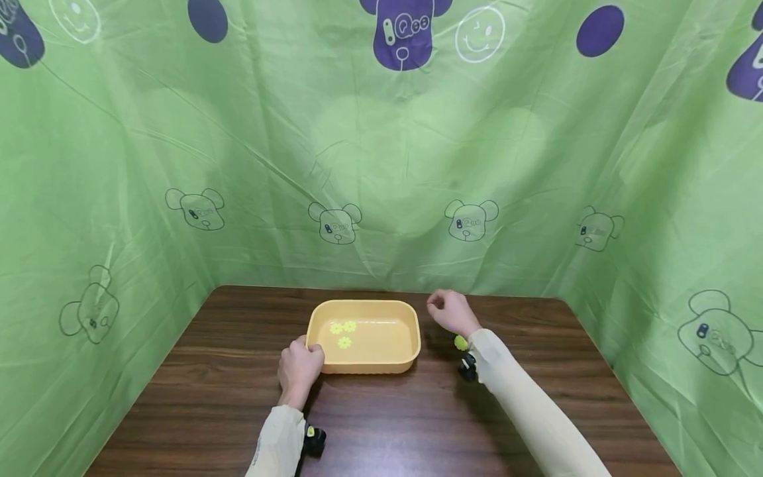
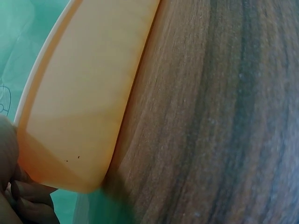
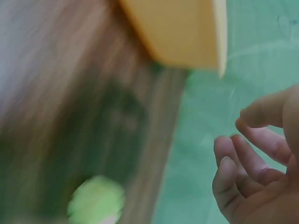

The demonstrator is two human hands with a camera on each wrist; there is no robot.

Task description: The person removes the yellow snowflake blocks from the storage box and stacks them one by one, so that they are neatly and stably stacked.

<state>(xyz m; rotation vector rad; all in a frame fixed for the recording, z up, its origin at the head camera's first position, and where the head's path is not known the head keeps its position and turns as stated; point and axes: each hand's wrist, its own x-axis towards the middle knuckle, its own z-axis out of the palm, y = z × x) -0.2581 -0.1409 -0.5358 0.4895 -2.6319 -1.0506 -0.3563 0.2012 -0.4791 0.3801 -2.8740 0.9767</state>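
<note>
Left hand (image 1: 300, 366) grips yellow tray (image 1: 365, 364)

The yellow tray sits on the worktop (image 1: 381, 424), three flowers (image 1: 344, 342) inside; the right hand (image 1: 454, 313) hovers beside it, fingers loosely bent, holding nothing; a low sleeve (image 1: 507, 373) could knock the green piece (image 1: 460, 342) by its wrist; a hard tug could tip the tray.

Tray (image 1: 381, 344): orange-yellow, round-cornered, upright. Three yellow-green flowers (image 1: 344, 342) lie inside, left half. One scalloped yellow-green flower (image 1: 460, 342) outside, right of tray.
</note>
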